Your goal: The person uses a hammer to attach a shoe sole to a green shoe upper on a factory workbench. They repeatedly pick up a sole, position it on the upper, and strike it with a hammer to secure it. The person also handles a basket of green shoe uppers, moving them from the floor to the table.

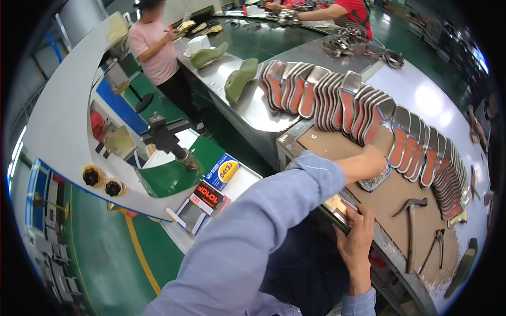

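My left arm reaches across to the right. My left hand (373, 163) is curled, knuckles up, above a grey mottled flat piece (375, 182) on the brown work board (345, 150); its fingertips are mostly hidden, so what they hold cannot be told. Lower, at the near edge of the bench, my right hand (358, 237) grips a flat piece with a cream-gold face and dark edge (337, 209), thumb on the near side. Beyond my left hand, sole-shaped pieces (350, 108), red-orange with grey rims, stand in a long curved row.
A hammer (411, 229) and pincers (436, 247) lie on the board's right. Green curved pads (240, 80) rest on the metal table. At left are a black clamp (164, 134) and small boxes (211, 196). A person in pink (158, 52) and one in red (353, 16) work beyond.
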`<state>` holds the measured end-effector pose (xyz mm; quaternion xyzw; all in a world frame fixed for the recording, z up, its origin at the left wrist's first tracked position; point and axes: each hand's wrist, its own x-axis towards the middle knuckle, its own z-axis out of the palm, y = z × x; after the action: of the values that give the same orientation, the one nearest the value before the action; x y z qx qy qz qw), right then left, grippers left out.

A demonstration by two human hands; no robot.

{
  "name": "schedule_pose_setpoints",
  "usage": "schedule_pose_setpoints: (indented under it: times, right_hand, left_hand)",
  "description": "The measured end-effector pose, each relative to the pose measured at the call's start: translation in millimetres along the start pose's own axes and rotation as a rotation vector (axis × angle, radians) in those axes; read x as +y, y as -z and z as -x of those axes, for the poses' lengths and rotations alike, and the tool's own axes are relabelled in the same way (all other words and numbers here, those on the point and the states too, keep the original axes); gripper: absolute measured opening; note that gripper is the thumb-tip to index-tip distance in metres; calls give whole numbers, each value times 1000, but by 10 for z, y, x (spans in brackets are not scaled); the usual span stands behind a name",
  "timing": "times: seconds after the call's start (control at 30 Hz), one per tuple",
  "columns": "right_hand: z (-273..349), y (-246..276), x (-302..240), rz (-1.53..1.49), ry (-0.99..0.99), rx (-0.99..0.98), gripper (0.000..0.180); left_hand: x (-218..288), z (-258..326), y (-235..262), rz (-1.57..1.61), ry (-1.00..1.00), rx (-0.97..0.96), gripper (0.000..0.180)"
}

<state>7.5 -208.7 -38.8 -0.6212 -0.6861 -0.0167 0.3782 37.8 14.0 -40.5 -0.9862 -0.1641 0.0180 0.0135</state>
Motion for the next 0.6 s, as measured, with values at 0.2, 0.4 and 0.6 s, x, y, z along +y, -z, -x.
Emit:
schedule_pose_setpoints:
  times: [0.2, 0.4, 0.6]
  right_hand:
    - [11, 23, 2, 7, 10, 23, 63]
    - [26, 19, 1, -10, -18, 42, 61]
    - [46, 15, 17, -12, -19, 60, 57]
  left_hand:
    - [-10, 116, -107, 152, -3, 181, 19]
    - [47, 115, -38, 149, -18, 177, 17]
    - [-10, 187, 85, 499, 35, 201, 16]
